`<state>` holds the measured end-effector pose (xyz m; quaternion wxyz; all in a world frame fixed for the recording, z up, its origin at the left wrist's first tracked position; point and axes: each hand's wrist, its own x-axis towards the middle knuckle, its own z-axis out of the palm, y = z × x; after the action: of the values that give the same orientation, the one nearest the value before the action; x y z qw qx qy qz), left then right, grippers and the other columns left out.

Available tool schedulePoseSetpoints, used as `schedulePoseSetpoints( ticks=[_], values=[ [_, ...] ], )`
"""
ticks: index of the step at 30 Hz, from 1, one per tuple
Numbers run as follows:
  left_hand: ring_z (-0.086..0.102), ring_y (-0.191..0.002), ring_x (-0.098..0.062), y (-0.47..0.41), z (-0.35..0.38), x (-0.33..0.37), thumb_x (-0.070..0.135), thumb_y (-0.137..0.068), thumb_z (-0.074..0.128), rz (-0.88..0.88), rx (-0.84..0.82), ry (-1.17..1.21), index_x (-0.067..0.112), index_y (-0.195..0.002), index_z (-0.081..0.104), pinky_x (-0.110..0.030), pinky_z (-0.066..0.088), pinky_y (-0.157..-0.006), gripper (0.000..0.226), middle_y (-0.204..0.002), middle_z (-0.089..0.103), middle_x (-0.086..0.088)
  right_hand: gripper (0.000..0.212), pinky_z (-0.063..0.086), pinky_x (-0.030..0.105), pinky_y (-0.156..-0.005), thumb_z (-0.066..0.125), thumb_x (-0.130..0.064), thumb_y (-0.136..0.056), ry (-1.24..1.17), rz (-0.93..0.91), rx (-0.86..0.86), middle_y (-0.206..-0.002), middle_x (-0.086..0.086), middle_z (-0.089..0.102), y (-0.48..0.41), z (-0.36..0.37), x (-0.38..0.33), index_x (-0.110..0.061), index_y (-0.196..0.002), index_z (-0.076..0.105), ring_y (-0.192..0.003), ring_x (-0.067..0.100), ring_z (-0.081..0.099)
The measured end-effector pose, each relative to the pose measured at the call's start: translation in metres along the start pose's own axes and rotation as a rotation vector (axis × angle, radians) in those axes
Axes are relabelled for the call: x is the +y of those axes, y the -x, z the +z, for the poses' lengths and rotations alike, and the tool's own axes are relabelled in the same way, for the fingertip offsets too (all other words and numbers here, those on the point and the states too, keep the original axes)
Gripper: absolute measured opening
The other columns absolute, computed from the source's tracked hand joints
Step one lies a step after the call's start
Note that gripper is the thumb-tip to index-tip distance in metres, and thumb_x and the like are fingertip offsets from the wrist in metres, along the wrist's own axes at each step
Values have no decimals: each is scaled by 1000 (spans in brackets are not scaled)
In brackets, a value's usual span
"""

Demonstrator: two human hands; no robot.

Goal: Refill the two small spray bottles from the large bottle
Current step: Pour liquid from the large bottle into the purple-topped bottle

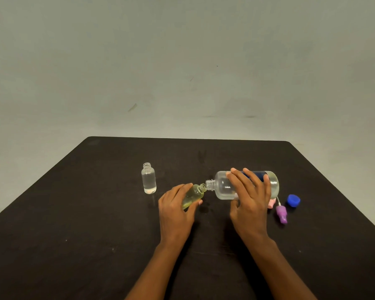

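I am in the middle of the job. My left hand (175,210) grips the small yellow bottle (195,192) near the middle of the frame and tips it toward the right. My right hand (250,201) wraps over the large bottle (222,187), just right of the middle, and holds it on its side. The two open mouths are touching or very close; I cannot tell which. I think I am pouring into the yellow one now. It has some liquid low down inside, so it does not look full.

The small clear bottle (149,178) stands upright on the black table (85,213), to the left of my hands and apart from them. Its top is off. It has only a thin bit of liquid at the bottom, so I think it needs filling too. After that, the tops must go back on.

Now I count. There is one large bottle and two small bottles. There is one blue cap (293,200) at the right. There are two spray tops near it: a purple spray top (281,214), and a pink spray top (272,203) mostly hidden behind my right hand. I have two hands, and both are holding a bottle
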<state>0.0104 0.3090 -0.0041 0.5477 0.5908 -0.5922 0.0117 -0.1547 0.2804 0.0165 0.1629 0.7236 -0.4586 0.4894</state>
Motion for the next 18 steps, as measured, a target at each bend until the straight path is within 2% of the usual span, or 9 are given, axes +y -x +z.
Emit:
schedulePoseSetpoints(
  ticks=[18],
  values=[
    [58, -99, -10, 1, 0, 0, 20, -66, 85, -5, -8, -13, 19, -110, 67, -28, 35, -92, 48, -106, 67, 9, 86, 9, 44, -120, 67, 25, -53, -4, 2, -5, -130, 3, 60, -1, 0, -1, -18, -126, 51, -128, 23, 45]
  ],
)
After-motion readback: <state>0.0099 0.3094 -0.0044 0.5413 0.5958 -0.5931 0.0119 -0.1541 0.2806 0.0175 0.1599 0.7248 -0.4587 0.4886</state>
